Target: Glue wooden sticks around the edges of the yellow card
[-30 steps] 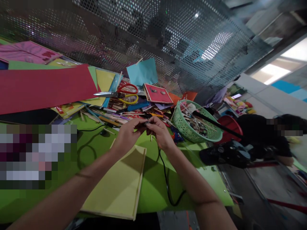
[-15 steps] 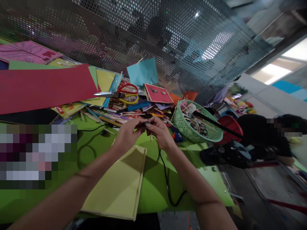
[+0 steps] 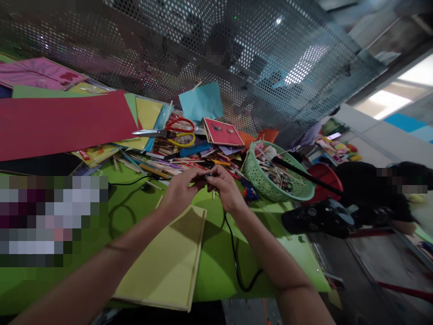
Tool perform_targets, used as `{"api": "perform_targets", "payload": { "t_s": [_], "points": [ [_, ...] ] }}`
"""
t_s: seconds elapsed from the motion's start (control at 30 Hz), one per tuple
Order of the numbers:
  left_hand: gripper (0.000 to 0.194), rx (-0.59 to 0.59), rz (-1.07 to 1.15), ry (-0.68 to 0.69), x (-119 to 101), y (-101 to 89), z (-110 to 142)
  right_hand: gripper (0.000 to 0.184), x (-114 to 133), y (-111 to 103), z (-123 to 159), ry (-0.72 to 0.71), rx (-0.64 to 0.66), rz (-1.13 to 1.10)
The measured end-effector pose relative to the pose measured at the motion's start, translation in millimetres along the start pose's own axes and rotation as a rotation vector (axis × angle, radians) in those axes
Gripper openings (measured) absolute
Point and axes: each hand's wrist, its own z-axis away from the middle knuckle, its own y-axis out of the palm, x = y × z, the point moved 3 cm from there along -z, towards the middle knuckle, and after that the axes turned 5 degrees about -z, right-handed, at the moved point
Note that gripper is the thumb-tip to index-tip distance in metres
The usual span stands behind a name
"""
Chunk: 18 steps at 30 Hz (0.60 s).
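Note:
My left hand (image 3: 185,189) and my right hand (image 3: 226,186) meet over the table, fingertips pinched together around a small dark piece (image 3: 207,176). Its kind is too small to make out, and the fingers partly cover it. Below my wrists lies a yellow sheet with thin wooden sticks along its edges (image 3: 165,266). A black cord (image 3: 233,253) curves under my right forearm. Close to my right hand, a blue tool (image 3: 249,192), perhaps a glue gun, rests partly hidden behind it.
Scissors (image 3: 169,133) with red and yellow handles lie on a heap of sticks and pens. Red paper (image 3: 64,126) covers the left. A green basket (image 3: 250,169) of craft bits stands right, near a black device (image 3: 318,219). Perforated metal (image 3: 189,49) rises behind. A person (image 3: 368,189) is at right.
Both hands stay almost in place, still pinching the small dark piece, with only a slight shift of the fingers. The things on the table have not moved.

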Motion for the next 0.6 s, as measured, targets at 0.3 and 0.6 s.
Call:
{"api": "perform_targets", "payload": {
  "t_s": [0.3,0.6],
  "points": [
    [0.02,0.017,-0.014,-0.009,1.5,-1.5,-0.3,0.028,1.3,1.0,-1.2,0.017,0.026,0.015],
    [0.02,0.003,-0.035,0.025,0.3,0.5,2.2,0.021,-5.2,0.5,-0.6,-0.015,-0.014,-0.004]
  ]
}}
